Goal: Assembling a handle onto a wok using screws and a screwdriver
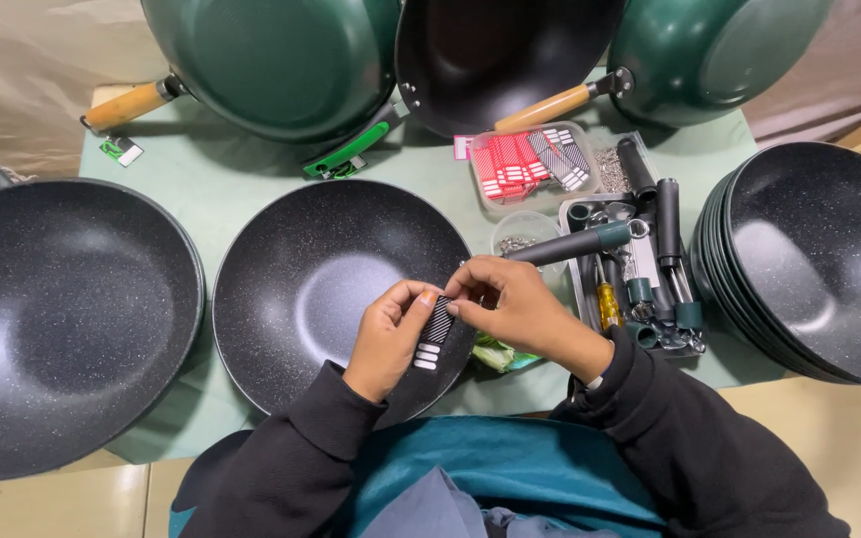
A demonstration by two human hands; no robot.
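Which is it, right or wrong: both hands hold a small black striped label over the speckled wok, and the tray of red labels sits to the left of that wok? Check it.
Wrong on one point. In the head view both hands, left and right, do hold the black striped label over the speckled wok, but the tray of red labels sits behind it to the right.

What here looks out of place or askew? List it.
Little stands out. A dark handle lies slanted across the rim of the parts tray rather than inside it, and a green wrapper sits crumpled under the right hand. Both hands pinch a striped label over the speckled pan, left hand beneath.
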